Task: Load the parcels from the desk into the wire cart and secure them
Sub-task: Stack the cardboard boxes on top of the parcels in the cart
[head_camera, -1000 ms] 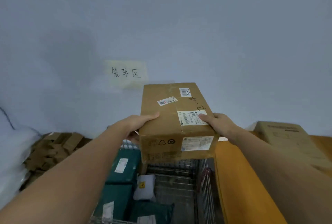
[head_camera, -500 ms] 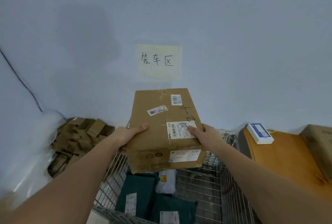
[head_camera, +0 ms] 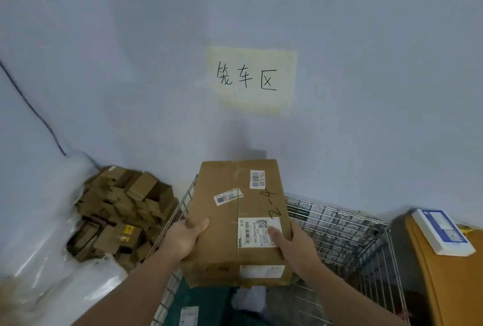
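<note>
Both hands are carrying the cardboard box (head_camera: 239, 223) over the wire cart (head_camera: 339, 231), w/ the desk (head_camera: 449, 286) at right. Left hand (head_camera: 184, 238) is gripping its left edge, thumb on top; right hand (head_camera: 292, 243) is curling round the right edge, thumb pressing the label. Risk: box is hanging over the green parcels (head_camera: 203, 304) and white packet (head_camera: 248, 298) below, so dropping it early is prob going to crush them, or it's catching the left rim and tipping out.
</note>
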{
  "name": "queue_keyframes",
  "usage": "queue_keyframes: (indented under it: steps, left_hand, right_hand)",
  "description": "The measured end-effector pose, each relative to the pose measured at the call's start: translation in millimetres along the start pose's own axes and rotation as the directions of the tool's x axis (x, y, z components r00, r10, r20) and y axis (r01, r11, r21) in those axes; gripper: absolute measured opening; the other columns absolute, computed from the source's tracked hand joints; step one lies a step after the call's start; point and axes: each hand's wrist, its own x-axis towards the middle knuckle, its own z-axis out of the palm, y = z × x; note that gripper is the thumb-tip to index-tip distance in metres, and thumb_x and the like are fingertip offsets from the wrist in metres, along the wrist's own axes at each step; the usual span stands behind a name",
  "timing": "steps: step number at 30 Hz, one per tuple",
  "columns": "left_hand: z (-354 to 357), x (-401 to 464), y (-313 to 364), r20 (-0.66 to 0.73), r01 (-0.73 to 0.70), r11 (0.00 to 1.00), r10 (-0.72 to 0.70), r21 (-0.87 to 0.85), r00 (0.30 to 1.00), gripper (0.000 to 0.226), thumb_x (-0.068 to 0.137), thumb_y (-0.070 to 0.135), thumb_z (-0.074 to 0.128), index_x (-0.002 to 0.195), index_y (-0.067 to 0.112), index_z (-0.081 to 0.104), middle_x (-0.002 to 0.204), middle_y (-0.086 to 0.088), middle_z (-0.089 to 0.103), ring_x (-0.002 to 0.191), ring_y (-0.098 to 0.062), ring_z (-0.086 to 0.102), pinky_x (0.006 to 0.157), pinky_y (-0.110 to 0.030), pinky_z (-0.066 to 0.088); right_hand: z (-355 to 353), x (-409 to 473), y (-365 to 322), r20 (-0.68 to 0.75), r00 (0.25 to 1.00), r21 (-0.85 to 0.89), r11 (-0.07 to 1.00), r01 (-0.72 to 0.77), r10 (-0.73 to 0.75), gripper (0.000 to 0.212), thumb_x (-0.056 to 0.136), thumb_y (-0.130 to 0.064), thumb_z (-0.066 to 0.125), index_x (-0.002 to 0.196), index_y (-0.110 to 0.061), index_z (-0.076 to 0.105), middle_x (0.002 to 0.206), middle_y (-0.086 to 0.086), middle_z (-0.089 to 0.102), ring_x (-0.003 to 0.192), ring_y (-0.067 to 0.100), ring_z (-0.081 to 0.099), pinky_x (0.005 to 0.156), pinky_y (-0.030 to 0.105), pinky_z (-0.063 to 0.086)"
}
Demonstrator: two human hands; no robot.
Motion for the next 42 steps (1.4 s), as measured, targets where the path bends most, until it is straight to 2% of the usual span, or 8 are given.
queue_keyframes:
  steps: [9,14,19,23,26,29,35,42]
  left_hand:
    - [49,108,-119,-0.065,0.135,0.964,-0.124,0.227,0.990,0.057,0.096,0.042,0.064,0.140,0.008,0.050,0.136,-0.013,0.058,0.121,-0.030,0.058,0.107,-0.045,0.046]
    - [75,164,-190,-0.064,0.219,0.921,-0.209,0.322,0.976,0.060,0.096,0.048,0.062,0.141,0.011,0.050,0.136,-0.014,0.044,0.119,-0.029,0.055,0.107,-0.042,0.046]
    - [89,217,-226,-0.111,0.141,0.920,-0.108,0.365,0.988,0.055,0.097,0.045,0.060,0.141,0.013,0.048,0.138,-0.013,0.044,0.118,-0.029,0.056,0.105,-0.045,0.047]
    - [88,246,-236,-0.169,0.057,0.922,0.009,0.382,0.986,0.062,0.098,0.044,0.060,0.148,0.013,0.041,0.145,-0.014,0.041,0.127,-0.031,0.050,0.107,-0.049,0.045]
    - [90,258,-247,-0.086,-0.079,0.781,0.167,0.619,0.982,0.078,0.096,0.058,0.053,0.157,0.017,0.028,0.160,-0.006,0.029,0.144,-0.025,0.033,0.117,-0.045,0.034]
    - [96,270,-262,0.066,-0.187,0.637,0.209,0.748,0.976,0.096,0.091,0.074,0.044,0.162,0.017,0.012,0.169,0.000,0.011,0.154,-0.021,0.015,0.125,-0.042,0.019]
    - [96,288,-278,0.101,-0.238,0.522,0.277,0.819,0.956,0.109,0.081,0.087,0.017,0.162,0.015,0.007,0.170,0.000,0.006,0.155,-0.021,0.008,0.126,-0.042,0.014]
    - [92,290,-266,0.212,-0.283,0.481,0.197,0.830,0.957,0.102,0.092,0.078,0.027,0.161,0.009,-0.002,0.170,-0.006,-0.006,0.156,-0.023,-0.004,0.127,-0.045,0.010]
  right_hand:
    - [112,64,117,0.045,0.990,0.063,0.989,-0.134,0.131,0.071,0.086,-0.061,0.059,0.145,-0.032,0.032,0.112,-0.016,0.067,0.096,0.006,0.067,0.088,0.028,0.056]
    - [166,90,174,0.027,0.986,0.168,0.971,-0.169,0.167,0.066,0.079,-0.052,0.071,0.136,-0.032,0.044,0.110,-0.021,0.067,0.088,-0.008,0.066,0.069,0.007,0.050]
    - [214,125,209,0.006,0.981,0.165,0.968,-0.191,0.193,0.053,0.087,-0.051,0.065,0.134,-0.039,0.043,0.117,-0.010,0.069,0.101,0.009,0.068,0.093,0.032,0.055]
    - [248,148,218,-0.068,0.979,0.178,0.967,-0.180,0.195,0.048,0.094,-0.042,0.059,0.137,-0.029,0.041,0.115,-0.005,0.068,0.097,0.013,0.068,0.085,0.039,0.059]
    - [273,164,217,-0.137,0.966,0.174,0.965,-0.196,0.221,0.049,0.095,-0.038,0.059,0.138,-0.022,0.042,0.117,0.001,0.068,0.092,0.010,0.066,0.076,0.026,0.057]
    - [294,175,214,-0.170,0.953,0.167,0.961,-0.222,0.250,0.051,0.097,-0.034,0.058,0.141,-0.014,0.039,0.125,0.010,0.064,0.103,0.023,0.064,0.088,0.035,0.054]
    - [307,182,223,-0.193,0.946,0.189,0.956,-0.224,0.260,0.057,0.097,-0.038,0.056,0.145,-0.014,0.036,0.129,0.007,0.063,0.112,0.023,0.062,0.100,0.041,0.050]
    - [297,190,224,-0.118,0.951,0.104,0.956,-0.273,0.285,0.062,0.097,-0.048,0.053,0.147,-0.022,0.028,0.128,0.003,0.062,0.101,0.018,0.062,0.090,0.035,0.053]
